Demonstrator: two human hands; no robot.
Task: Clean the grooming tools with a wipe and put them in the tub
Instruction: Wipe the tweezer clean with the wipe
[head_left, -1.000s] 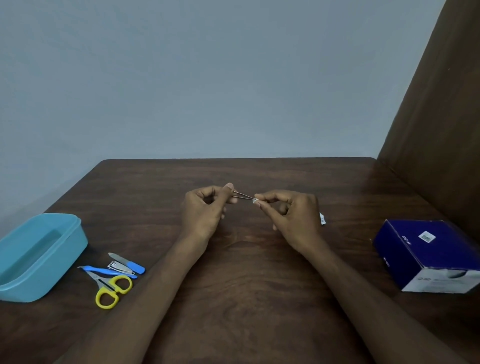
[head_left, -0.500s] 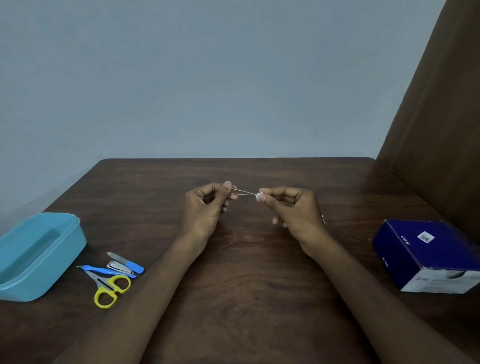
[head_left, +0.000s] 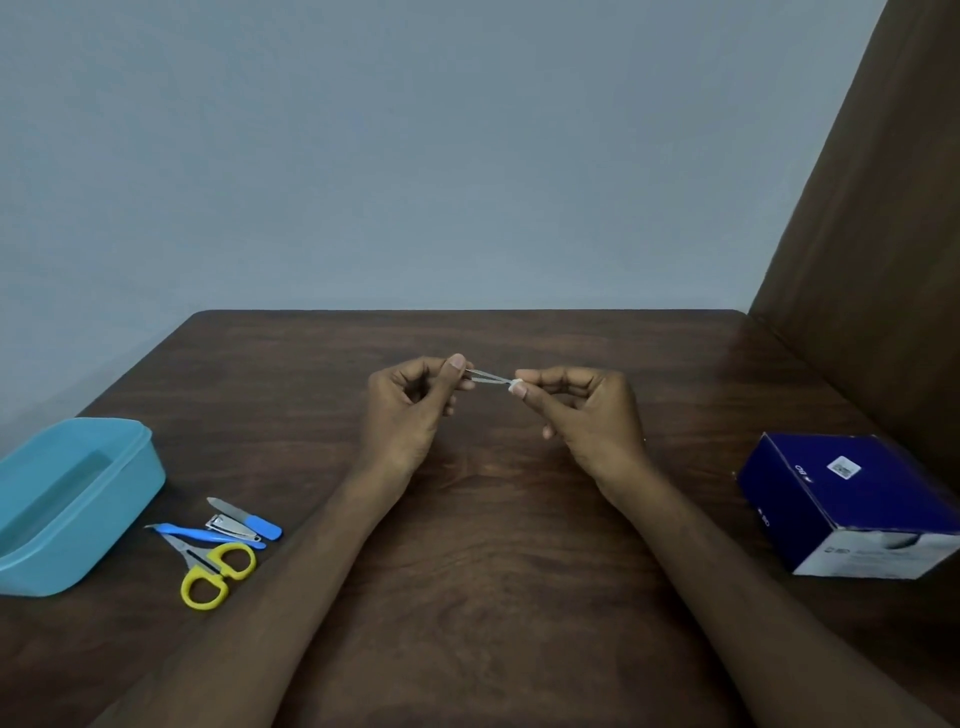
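Left hand pinches butt end of thin silver metal tweezers, held above dark wooden table. Right hand pinches small white wipe round tips. Advice: firm left pinch, wipe both prongs full length. Light blue plastic tub sits far left, well apart.

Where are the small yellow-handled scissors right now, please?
In the head view, the yellow-handled scissors lie on the brown wooden table, left side, beside the blue plastic tub.

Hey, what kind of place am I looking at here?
Probably a plain indoor desk set up for a small task: a dark wooden table against a bare grey wall, with a light blue plastic tub and small grooming tools.
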